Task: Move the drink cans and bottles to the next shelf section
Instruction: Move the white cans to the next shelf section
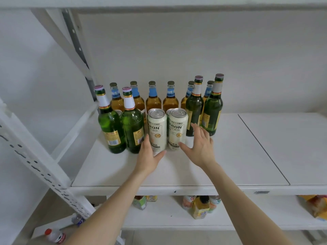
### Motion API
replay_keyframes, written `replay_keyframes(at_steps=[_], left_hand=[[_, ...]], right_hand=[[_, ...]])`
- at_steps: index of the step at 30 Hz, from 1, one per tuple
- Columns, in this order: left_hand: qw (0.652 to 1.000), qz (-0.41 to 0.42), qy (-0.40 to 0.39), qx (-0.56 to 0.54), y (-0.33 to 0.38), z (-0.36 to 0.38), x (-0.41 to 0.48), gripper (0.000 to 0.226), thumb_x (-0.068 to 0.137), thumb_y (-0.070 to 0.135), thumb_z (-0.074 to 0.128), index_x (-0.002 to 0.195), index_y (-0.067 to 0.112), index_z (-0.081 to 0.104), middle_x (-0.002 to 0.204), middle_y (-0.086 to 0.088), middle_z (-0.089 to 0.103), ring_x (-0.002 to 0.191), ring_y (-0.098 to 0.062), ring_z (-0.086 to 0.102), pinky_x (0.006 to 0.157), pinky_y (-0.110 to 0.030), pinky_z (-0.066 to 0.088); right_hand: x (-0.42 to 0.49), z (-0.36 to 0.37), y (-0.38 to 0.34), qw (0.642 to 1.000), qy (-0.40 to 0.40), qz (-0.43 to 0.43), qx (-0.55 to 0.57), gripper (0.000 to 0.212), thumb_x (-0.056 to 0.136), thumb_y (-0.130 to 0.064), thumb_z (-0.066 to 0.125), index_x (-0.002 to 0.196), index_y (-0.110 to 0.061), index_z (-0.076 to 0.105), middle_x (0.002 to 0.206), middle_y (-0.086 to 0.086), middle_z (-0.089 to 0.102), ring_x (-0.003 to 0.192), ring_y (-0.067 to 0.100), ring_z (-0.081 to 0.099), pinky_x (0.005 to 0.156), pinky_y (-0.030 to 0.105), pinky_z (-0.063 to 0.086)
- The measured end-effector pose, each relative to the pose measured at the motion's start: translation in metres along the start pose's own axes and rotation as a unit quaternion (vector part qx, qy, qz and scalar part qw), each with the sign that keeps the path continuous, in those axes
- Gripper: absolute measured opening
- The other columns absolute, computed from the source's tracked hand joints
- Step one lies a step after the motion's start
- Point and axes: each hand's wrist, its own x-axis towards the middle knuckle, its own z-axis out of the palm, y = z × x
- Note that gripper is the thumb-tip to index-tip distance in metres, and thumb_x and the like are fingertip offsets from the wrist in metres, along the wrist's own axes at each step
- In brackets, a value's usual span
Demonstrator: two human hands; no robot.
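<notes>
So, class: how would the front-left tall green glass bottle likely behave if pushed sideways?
The tall green glass bottle probably tips easily: tall body, narrow neck. Being glass, it is likely heavy and breakable. A neighbouring green glass bottle stands close, so a shove may knock them together.

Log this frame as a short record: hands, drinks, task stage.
left hand: open, beside left can
right hand: open, beside right can
green bottles: four, two on each side of the cans
amber bottles: row at the back
stage: all drinks stand on the shelf, none lifted
</notes>
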Motion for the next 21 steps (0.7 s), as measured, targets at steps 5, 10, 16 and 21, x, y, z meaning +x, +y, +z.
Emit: replay_keyframes(at_steps=[5,10,16,21], left_hand=[[0.991,-0.058,0.015,-0.120,-0.013,0.016,0.021,0.074,0.086,0.026,0.075,0.148,0.020,0.034,0.148,0.005,0.046,0.128,-0.007,0.046,0.102,-0.027,0.040],[0.984,-0.081,0.025,-0.156,-0.025,0.023,0.036,0.053,0.087,0.030,0.074,0.130,0.026,0.045,0.130,0.012,0.055,0.111,-0.001,0.055,0.086,-0.013,0.043],[0.975,-0.087,0.012,-0.204,-0.030,0.020,0.042,0.053,0.073,0.034,0.084,0.113,0.040,0.049,0.124,0.011,0.064,0.111,0.000,0.061,0.085,-0.022,0.053],[0.979,-0.101,0.015,-0.179,-0.020,0.014,0.037,0.070,0.047,0.050,0.088,0.105,0.055,0.048,0.104,0.032,0.065,0.097,0.014,0.062,0.069,-0.011,0.053]], right_hand=[[0.025,0.013,0.006,0.982,-0.071,0.010,0.173,0.075,0.083,-0.043,0.074,0.146,-0.020,0.038,0.142,0.000,0.053,0.129,0.022,0.047,0.103,0.045,0.045],[0.043,0.020,0.004,0.934,-0.119,0.053,0.333,0.062,0.083,-0.042,0.076,0.135,-0.026,0.047,0.121,-0.015,0.060,0.108,0.006,0.057,0.081,0.018,0.049],[0.053,0.027,0.008,0.875,-0.146,0.083,0.455,0.065,0.076,-0.030,0.085,0.131,-0.023,0.051,0.120,-0.008,0.069,0.109,0.010,0.065,0.094,0.037,0.055],[0.049,0.024,0.009,0.845,-0.148,0.091,0.505,0.068,0.075,-0.016,0.085,0.133,-0.017,0.050,0.121,-0.001,0.070,0.111,0.017,0.067,0.092,0.042,0.055]])
